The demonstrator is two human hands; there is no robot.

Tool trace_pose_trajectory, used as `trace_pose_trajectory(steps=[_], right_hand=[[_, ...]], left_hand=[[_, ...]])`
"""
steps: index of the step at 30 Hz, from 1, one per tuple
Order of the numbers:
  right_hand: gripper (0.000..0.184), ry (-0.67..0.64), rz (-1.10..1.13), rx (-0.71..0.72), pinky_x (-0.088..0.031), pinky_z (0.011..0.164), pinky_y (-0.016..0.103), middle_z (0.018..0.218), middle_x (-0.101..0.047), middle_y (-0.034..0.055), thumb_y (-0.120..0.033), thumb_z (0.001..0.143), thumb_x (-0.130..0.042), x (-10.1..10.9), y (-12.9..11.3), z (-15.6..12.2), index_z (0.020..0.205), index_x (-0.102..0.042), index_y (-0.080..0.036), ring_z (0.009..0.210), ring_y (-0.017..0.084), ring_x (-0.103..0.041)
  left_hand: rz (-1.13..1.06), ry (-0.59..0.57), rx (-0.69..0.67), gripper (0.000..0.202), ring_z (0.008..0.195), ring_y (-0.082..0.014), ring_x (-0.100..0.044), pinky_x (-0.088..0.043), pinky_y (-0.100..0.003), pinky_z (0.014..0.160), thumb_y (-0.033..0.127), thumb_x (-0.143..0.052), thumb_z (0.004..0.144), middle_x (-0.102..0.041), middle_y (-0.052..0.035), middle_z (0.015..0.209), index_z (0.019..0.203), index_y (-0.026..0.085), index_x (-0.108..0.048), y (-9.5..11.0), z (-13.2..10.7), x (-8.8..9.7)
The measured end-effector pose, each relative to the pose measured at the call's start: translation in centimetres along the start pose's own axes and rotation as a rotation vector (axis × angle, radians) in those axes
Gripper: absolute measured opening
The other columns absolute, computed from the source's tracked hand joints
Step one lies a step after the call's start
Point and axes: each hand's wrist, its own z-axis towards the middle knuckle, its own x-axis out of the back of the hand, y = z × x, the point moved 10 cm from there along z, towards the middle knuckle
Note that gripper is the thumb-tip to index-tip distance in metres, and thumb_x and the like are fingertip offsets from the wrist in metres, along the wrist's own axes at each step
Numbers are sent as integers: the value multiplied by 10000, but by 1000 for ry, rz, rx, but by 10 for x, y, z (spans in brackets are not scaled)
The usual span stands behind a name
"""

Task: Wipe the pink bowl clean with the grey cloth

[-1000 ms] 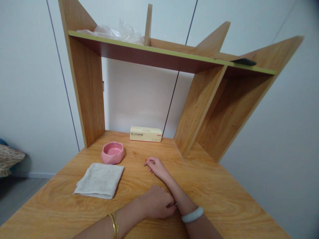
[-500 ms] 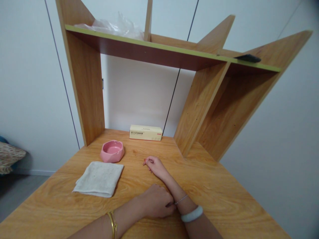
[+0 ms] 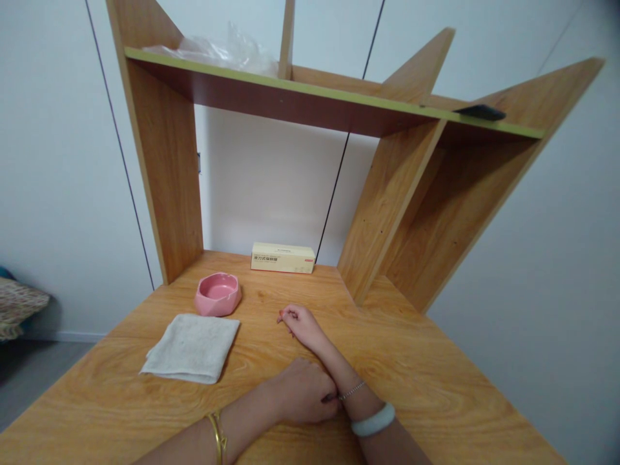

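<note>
My right hand (image 3: 298, 323) rests on the wooden desk (image 3: 411, 381) with its fingers curled in loosely and nothing visible in them. A thin chain bracelet (image 3: 353, 389) and a pale jade bangle (image 3: 372, 420) sit on that wrist. My left hand (image 3: 303, 392), with gold bangles (image 3: 217, 436) on its wrist, lies against the right wrist, fingers closed and pinching at the chain bracelet. A pink bowl (image 3: 217, 294) and a folded grey-white cloth (image 3: 191, 347) lie to the left of my hands.
A cream carton (image 3: 283, 258) lies at the back of the desk against the wall. Wooden hutch uprights (image 3: 172, 187) flank the bay, under a shelf (image 3: 310, 97) holding a crumpled plastic bag (image 3: 217, 51) and a dark flat object (image 3: 480, 112).
Both hands stay in place. The view has tilted slightly, so everything sits a little lower and to the left.
</note>
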Motion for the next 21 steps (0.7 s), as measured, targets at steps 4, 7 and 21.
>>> trace_pose_trajectory(steps=[4,7,21], right_hand=[[187,7,-19,6,-314,408,167,472,-445,-53,-212,794,-437,0,0,0,658,-554,-159,404,67,-412],[186,9,-32,6,-308,413,166,456,-426,-57,-209,791,-439,0,0,0,659,-559,-158,408,69,-406],[184,16,-136,49,-246,444,180,471,-399,-57,-187,778,-458,1,-6,-1,664,-597,-152,447,71,-353]], left_hand=[[2,4,-2,245,552,-143,-563,-262,-238,418,274,-453,769,-670,-43,671,704,168,-664,0,0,1],[9,8,-14,243,565,-146,-568,-292,-237,436,276,-453,772,-671,-42,681,715,171,-665,1,0,1],[-5,28,-27,199,573,-139,-571,-292,-232,431,243,-470,752,-661,-26,652,679,180,-644,2,1,0]])
